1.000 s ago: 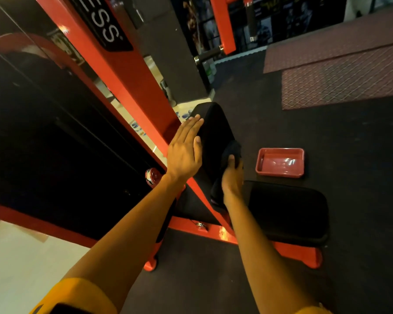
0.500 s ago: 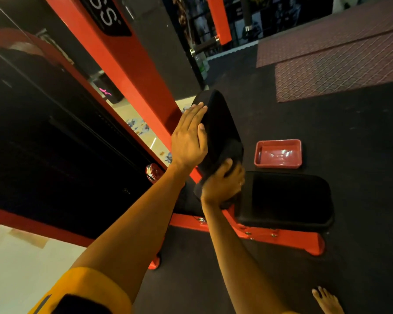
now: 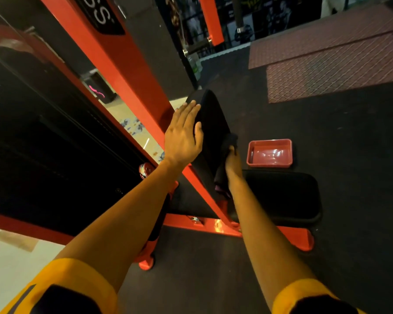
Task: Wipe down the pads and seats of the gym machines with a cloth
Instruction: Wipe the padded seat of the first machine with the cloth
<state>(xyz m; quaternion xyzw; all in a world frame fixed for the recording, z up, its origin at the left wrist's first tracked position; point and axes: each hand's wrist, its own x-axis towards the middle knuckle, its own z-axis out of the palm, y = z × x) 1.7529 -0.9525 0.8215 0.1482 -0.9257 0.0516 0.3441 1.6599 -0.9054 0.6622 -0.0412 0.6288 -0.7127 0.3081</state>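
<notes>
**At the red machine's back pad: cloth pressed under the right hand**

Against a mirrored wall stands the red machine frame [image 3: 127, 71], its slanted upright rising from a red base bar [image 3: 213, 225] on the dark floor [image 3: 349, 189]. Patterned red mats [image 3: 327, 71] lie on the floor far behind. The black seat pad [image 3: 281, 196] sits low on the base bar, to the right of the tilted black back pad [image 3: 211, 123], which leans along the upright. A red tray [image 3: 270, 140] rests on the floor just beyond the seat pad.

The 2 hands flank the back pad. The left hand [image 3: 183, 137] lies flat, fingers straight and together, against the pad's left edge and holds nothing. The right hand [image 3: 233, 162] is seen edge-on against the pad's front face, low on the pad near the seat, and holds the dark cloth [image 3: 231, 139]. The cloth bunches up beyond the fingertips, touching the pad, and a fold hangs down under the wrist; most of the fingers are hidden by it.
</notes>
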